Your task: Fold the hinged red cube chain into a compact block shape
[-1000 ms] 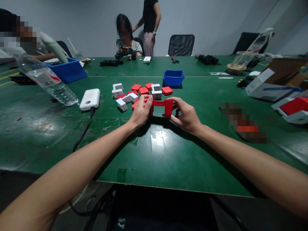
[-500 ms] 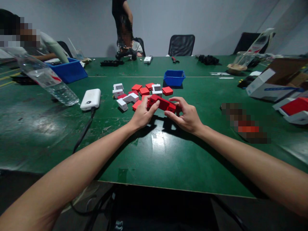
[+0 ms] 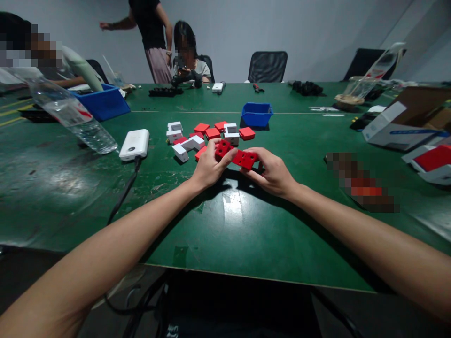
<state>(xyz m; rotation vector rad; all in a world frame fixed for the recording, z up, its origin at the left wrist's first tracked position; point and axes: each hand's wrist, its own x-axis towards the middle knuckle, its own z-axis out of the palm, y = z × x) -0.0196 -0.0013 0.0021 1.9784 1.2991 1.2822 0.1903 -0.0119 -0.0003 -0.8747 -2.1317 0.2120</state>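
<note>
Between my two hands is a red bracket-shaped block with holes (image 3: 243, 158), raised a little over the green table (image 3: 211, 234). Its left end is pinched by my left hand (image 3: 210, 165), thumb across the front. My right hand (image 3: 276, 172) grips the right end between thumb and fingers. Just beyond lie several red square blocks (image 3: 212, 133) and white U-shaped brackets (image 3: 188, 146) in a loose cluster. Part of that cluster is hidden behind my left hand and the held block.
A small blue bin (image 3: 257, 115) stands past the cluster. To the left are a white power bank (image 3: 134, 144) with a black cable, a tilted water bottle (image 3: 75, 115) and a larger blue bin (image 3: 105, 104). An open cardboard box (image 3: 405, 117) is at right. Other people are across the table.
The red block has been turned in my hands, so its face with holes now shows. Both hands stay nearly in place. A standing person at the back has moved left.
</note>
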